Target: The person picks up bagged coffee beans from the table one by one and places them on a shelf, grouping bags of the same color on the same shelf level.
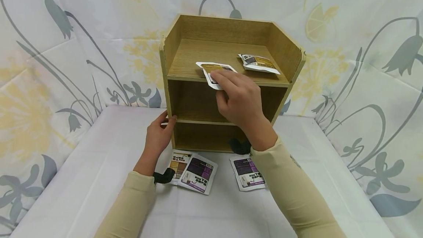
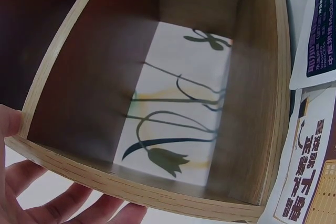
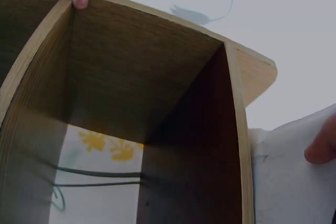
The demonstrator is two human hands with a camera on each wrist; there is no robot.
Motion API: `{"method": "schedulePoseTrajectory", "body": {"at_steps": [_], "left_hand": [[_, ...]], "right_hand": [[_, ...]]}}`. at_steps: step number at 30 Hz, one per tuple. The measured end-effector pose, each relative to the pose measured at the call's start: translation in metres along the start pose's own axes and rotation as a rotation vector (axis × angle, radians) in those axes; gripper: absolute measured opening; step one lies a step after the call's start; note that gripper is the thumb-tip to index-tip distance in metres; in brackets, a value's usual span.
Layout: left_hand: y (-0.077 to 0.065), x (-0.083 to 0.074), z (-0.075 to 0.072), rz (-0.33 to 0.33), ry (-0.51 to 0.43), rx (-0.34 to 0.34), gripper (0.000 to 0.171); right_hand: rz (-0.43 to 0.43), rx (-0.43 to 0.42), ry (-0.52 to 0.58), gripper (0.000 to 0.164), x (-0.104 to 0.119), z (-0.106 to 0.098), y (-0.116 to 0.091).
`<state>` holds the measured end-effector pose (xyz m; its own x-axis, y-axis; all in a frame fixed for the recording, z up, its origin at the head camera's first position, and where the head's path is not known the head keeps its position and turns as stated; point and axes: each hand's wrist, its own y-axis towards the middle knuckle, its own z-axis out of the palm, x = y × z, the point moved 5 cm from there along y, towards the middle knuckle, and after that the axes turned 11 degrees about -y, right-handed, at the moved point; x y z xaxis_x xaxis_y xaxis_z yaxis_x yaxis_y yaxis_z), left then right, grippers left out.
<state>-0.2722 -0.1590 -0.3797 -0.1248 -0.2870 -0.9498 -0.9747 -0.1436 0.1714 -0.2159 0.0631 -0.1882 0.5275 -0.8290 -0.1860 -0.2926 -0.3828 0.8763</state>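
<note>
Right hand (image 1: 242,98) pinches a packet (image 1: 211,68); left hand (image 1: 158,135), lower, grips the shelf (image 1: 211,50).

Far back, the scene is closed off by a pale patterned backdrop (image 1: 109,6), and yellow blooms (image 1: 23,105) are splashed across its left side. On the left, a drooping grey bellflower (image 1: 58,17) is shown; on the right, it's answered by a second bellflower (image 1: 404,55). Far right, a lemon slice (image 1: 316,22) is printed. Nearer, everything is underlaid by white cloth (image 1: 224,216).
</note>
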Motion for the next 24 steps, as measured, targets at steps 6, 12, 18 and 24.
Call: {"method": "schedulePoseTrajectory", "body": {"at_steps": [6,12,18,24], "left_hand": [[0.000,0.001,-0.001,0.001,-0.001,0.001,0.061],[0.000,0.001,0.000,0.010,-0.007,0.001,0.060],[0.000,0.000,0.000,0.010,-0.005,-0.002,0.060],[0.000,0.000,0.000,0.013,-0.001,-0.003,0.060]], "right_hand": [[0.027,0.160,-0.054,0.039,0.001,0.014,0.007],[0.034,0.350,-0.123,0.043,0.001,0.027,0.014],[0.057,0.542,-0.153,0.049,-0.001,0.040,0.021],[0.072,0.662,-0.172,0.049,-0.003,0.050,0.027]]}}
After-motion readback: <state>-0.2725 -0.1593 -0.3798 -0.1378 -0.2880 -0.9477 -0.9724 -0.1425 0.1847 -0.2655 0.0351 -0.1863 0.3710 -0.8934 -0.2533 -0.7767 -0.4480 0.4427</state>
